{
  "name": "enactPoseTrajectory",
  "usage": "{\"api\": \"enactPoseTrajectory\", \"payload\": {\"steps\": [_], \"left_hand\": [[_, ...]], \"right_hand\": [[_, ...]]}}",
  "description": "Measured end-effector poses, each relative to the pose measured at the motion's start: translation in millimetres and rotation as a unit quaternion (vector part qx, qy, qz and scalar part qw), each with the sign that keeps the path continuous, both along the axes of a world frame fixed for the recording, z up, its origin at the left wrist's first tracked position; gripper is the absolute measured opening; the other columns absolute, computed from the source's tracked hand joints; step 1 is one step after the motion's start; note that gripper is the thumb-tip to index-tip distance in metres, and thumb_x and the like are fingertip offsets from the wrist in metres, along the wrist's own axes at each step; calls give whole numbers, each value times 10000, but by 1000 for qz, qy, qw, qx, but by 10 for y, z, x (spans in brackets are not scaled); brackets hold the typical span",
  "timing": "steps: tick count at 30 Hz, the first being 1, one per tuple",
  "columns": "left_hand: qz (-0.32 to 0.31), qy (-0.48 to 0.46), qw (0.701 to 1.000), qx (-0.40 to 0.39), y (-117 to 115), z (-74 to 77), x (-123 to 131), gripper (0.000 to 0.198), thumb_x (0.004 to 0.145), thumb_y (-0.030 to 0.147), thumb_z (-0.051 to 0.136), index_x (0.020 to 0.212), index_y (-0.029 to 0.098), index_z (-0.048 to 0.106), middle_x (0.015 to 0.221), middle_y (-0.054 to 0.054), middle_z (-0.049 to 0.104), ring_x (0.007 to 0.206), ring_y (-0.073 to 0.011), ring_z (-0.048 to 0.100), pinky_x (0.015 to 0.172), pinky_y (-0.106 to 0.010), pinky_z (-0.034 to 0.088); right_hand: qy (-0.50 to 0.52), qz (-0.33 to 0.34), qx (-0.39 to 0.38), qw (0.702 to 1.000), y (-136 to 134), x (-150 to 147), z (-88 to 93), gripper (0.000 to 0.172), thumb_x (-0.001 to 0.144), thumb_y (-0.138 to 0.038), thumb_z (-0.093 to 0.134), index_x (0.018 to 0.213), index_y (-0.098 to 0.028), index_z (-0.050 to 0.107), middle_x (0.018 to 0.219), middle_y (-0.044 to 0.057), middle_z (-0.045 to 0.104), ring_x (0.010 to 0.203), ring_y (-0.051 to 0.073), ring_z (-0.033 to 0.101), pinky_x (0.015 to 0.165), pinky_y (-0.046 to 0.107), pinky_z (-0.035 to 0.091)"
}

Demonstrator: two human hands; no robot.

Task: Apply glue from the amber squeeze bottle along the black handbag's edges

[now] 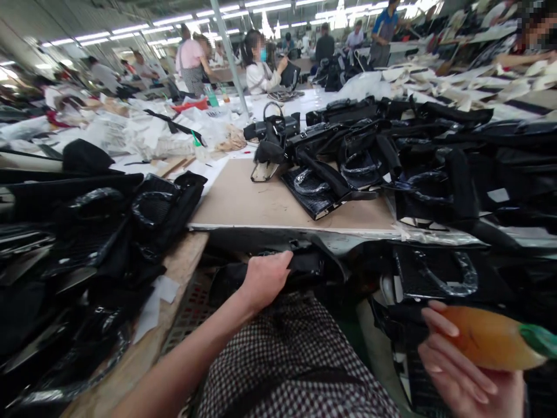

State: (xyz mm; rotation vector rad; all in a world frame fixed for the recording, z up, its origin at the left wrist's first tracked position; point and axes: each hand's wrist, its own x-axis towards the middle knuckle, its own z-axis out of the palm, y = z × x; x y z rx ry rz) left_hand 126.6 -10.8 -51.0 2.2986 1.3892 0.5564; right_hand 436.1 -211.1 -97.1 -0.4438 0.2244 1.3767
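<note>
Over the checked apron on my lap, my left hand (266, 280) is closed at the edge of a black bag (307, 262) just below the table's front edge; its fingertips are turned away from view. At the lower right my right hand (463, 363) has its fingers wrapped round a bottle (487, 338) of amber liquid, tilted on its side with the green cap end pointing right. Behind that bottle lies a black bag with a plastic-wrapped handle (452, 276).
Black bags (317, 183) are piled on the tan board (243, 194) and to its right. More bags (96, 215) lie on the left table. A metal pole (230, 58) rises behind the board. Several people work farther back.
</note>
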Motion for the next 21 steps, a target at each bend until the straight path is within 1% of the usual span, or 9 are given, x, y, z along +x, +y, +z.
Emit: {"api": "enactPoseTrajectory", "payload": {"steps": [2, 3, 4, 7, 8, 10, 12, 15, 21], "left_hand": [[61, -70, 996, -14, 136, 200, -28, 121, 906, 223, 582, 873, 166, 684, 763, -53, 715, 680, -195, 656, 641, -266, 488], [108, -160, 979, -60, 180, 297, -53, 176, 930, 266, 568, 867, 150, 686, 758, -55, 716, 662, -192, 658, 632, -270, 502], [158, -275, 940, -123, 202, 386, -85, 199, 933, 288, 579, 858, 138, 686, 754, -54, 716, 644, -184, 659, 619, -267, 517], [267, -553, 736, -284, 113, 565, -199, 80, 888, 172, 646, 850, 111, 678, 757, -41, 715, 608, -142, 662, 575, -229, 555], [283, -582, 702, -298, 37, 589, -233, 69, 892, 111, 622, 841, 104, 668, 761, -42, 712, 605, -126, 662, 561, -211, 561], [311, -604, 667, -305, -162, 589, -279, 168, 920, 25, 535, 806, 90, 640, 758, -48, 706, 604, -104, 663, 547, -185, 578], [353, -633, 611, -318, -382, 550, -290, 231, 943, -9, 477, 781, 79, 616, 750, -55, 700, 597, -95, 667, 546, -179, 602], [416, -660, 526, -338, -682, 485, -271, 252, 966, -16, 444, 792, 60, 609, 772, -73, 701, 599, -99, 681, 556, -186, 633], [465, -646, 481, -366, -1059, 400, -287, 239, 966, -43, 423, 849, 38, 615, 778, -87, 707, 577, -106, 696, 517, -169, 629]], "right_hand": [[-14, 10, -3, 1000, 96, -94, 128, 540, 777, -423, 749, 1222, -168, 577, 840, 23, 545, 368, 28, 348, 323, 179, 507], [-22, 17, -3, 1000, 141, -153, 176, 589, 755, -494, 750, 1216, -165, 588, 850, 33, 549, 392, 43, 378, 327, 196, 506], [-38, 20, -8, 999, 186, -218, 213, 620, 735, -545, 742, 1204, -165, 602, 861, 44, 555, 423, 62, 409, 327, 207, 496], [-92, 17, -30, 995, 314, -446, 278, 652, 689, -652, 692, 1138, -181, 658, 917, 76, 592, 560, 133, 520, 432, 272, 547], [-110, 7, -41, 993, 358, -529, 289, 651, 699, -688, 657, 1115, -188, 676, 956, 91, 614, 640, 169, 573, 511, 310, 584], [-141, -24, -53, 988, 452, -692, 306, 643, 754, -745, 566, 1071, -202, 703, 1042, 111, 654, 866, 242, 650, 727, 390, 619], [-164, -45, -37, 985, 553, -829, 313, 631, 807, -764, 491, 1039, -221, 715, 1114, 108, 679, 1081, 274, 638, 918, 441, 571], [-177, -57, -5, 983, 716, -942, 301, 587, 850, -743, 456, 1018, -242, 713, 1180, 87, 691, 1220, 268, 594, 1040, 455, 490], [-181, -86, 5, 980, 994, -953, 175, 505, 875, -699, 489, 996, -249, 683, 1115, 72, 715, 1237, 290, 591, 1062, 553, 455]]}}
